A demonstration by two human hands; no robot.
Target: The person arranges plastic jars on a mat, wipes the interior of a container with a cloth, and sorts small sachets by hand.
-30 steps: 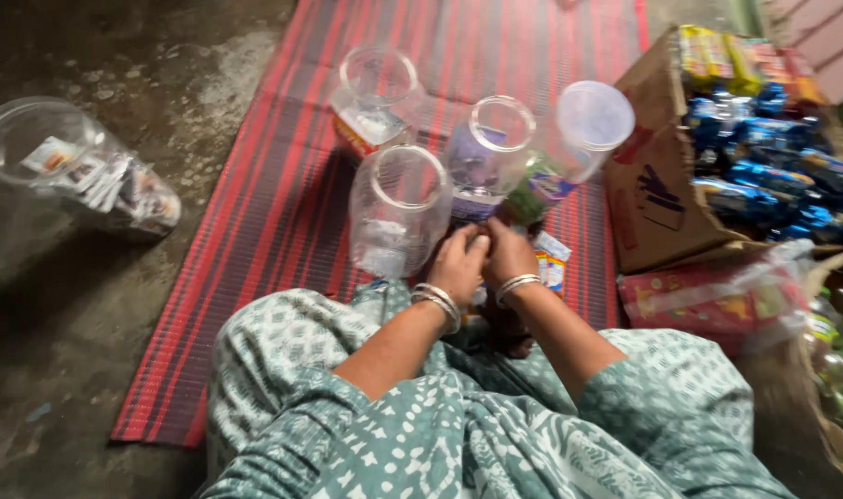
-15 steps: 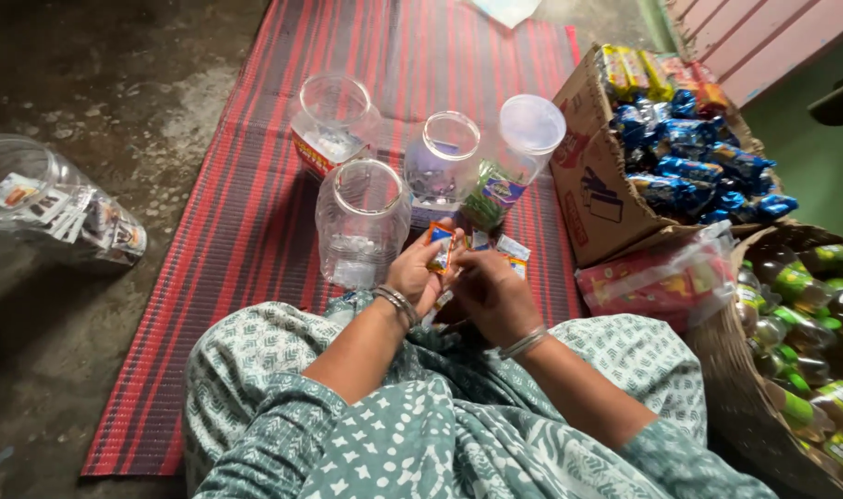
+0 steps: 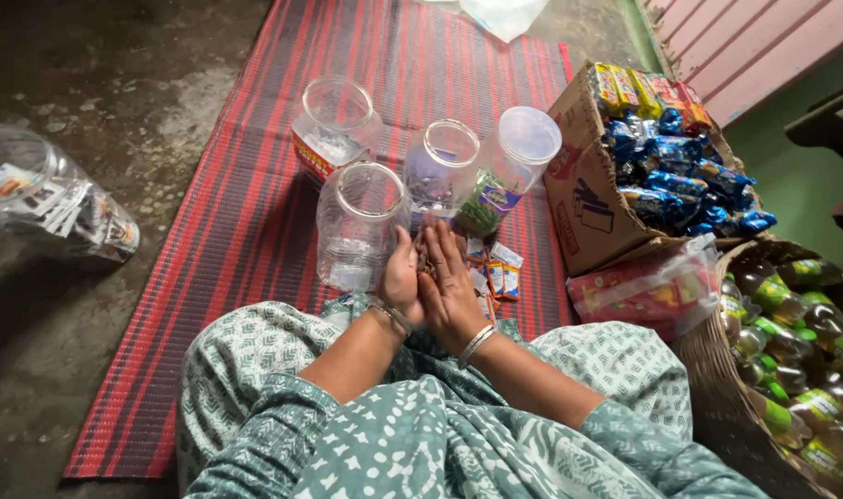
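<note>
Head view, left hand (image 3: 401,282) & right hand (image 3: 449,288) cupped together around small dark items, exact grip unclear, just in front of clear plastic jar (image 3: 357,222), three more jars behind, sachets (image 3: 493,273) beside hands on red striped mat (image 3: 246,185), cardboard box of blue packets (image 3: 615,185) to right, basket of bottles (image 3: 791,360) far right.

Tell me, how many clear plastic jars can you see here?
5: four on the red mat, back left, front left, middle and a lidded one; one lies on the bare floor at left.
</note>
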